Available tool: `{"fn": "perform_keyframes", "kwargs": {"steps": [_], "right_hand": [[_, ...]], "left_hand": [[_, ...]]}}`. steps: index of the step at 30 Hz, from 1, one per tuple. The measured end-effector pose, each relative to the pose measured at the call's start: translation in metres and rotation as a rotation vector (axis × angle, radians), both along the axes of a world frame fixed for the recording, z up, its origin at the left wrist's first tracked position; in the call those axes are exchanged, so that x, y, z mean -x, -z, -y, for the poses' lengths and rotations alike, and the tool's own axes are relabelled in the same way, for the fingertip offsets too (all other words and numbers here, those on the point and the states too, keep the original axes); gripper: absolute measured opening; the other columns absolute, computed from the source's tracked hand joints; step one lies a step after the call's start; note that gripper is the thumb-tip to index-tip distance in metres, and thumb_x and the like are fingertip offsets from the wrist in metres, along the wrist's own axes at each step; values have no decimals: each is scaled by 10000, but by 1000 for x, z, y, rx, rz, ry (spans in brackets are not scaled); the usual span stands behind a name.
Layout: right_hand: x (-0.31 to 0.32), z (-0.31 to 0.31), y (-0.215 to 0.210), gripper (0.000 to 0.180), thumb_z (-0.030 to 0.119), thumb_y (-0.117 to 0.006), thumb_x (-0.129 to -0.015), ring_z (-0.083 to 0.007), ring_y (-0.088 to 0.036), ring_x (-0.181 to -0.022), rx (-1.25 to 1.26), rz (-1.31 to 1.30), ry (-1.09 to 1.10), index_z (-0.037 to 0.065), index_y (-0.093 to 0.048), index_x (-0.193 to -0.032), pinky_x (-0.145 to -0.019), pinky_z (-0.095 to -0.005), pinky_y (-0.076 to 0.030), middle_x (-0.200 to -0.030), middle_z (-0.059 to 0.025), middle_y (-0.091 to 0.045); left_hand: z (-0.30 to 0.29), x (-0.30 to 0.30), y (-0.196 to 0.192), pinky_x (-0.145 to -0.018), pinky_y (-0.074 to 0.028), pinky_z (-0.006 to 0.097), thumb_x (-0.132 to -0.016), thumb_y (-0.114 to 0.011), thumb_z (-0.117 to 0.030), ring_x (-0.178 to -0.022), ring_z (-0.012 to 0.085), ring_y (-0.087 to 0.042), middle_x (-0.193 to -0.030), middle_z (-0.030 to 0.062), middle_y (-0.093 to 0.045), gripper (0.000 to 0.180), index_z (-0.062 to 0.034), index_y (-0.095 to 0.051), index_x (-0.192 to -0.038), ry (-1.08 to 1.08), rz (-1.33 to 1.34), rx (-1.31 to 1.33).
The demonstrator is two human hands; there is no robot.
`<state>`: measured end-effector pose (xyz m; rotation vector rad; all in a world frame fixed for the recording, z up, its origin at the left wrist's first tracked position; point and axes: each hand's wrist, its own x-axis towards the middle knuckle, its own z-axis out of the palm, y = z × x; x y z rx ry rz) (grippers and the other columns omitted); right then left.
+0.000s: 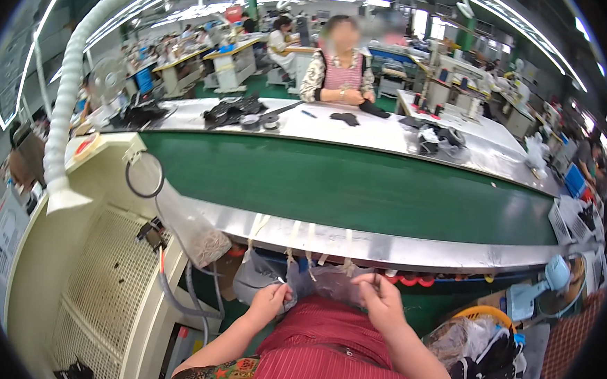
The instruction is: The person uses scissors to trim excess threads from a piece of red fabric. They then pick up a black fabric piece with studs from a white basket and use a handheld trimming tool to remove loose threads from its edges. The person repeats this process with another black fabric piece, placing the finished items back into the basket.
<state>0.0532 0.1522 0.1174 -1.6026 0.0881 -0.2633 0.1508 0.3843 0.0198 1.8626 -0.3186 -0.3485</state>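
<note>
The left hand was closed around the edge of a clear plastic bag, with a small pale piece pinched at its fingertips. The right hand gripped the same bag from the 3 o'clock side, its fingers curled over the top edge. The bag hung just under the metal front edge of the desk, directly above a red striped apron at the person's lap. Strips of tape dangled from that edge at 12 o'clock from the hands. Beyond lay the green conveyor belt. At 9 o'clock stood a cream machine cabinet; at 4 o'clock, a yellow basket with dark pieces.
</note>
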Motion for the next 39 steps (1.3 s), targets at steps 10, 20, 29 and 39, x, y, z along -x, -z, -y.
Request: {"fn": "perform_keyframes", "kwargs": {"steps": [10,20,29,39], "right_hand": [[1,-21,12,328,349,-487,-951,-63,-483,-576,-264,-261,-594,45,-585,-1025,-540,-199,-393,-760,-19,-591],[65,69,-24,270,208,-558,-902,-205,-614,-871,402,24,-500,-18,-583,-1047,-772,-309,-469,-947,-131,-647],[53,63,-28,275,255,-540,-896,-245,-552,-661,581,-65,-549,-10,-555,-820,-622,-358,-425,-691,-150,-546],[106,180,-8,253,270,-606,-855,-131,-572,-742,541,-366,-9,22,-620,-900,-691,-294,-462,-777,-51,-626]], "left_hand": [[41,31,-143,-594,-500,330,-977,-428,-218,-608,180,-597,-767,112,-619,286,-9,-576,-851,327,134,821],[-49,-17,-158,-682,-436,237,-974,-448,-195,-723,112,-523,-774,5,-536,174,-53,-549,-988,-148,315,1065],[-49,-28,-199,-650,-445,330,-933,-500,-195,-660,172,-538,-744,37,-597,187,-53,-572,-834,-169,263,1311],[-70,-85,-53,-680,-444,312,-887,-553,-192,-721,181,-532,-808,76,-583,144,-52,-560,-852,-417,-342,939]]}}
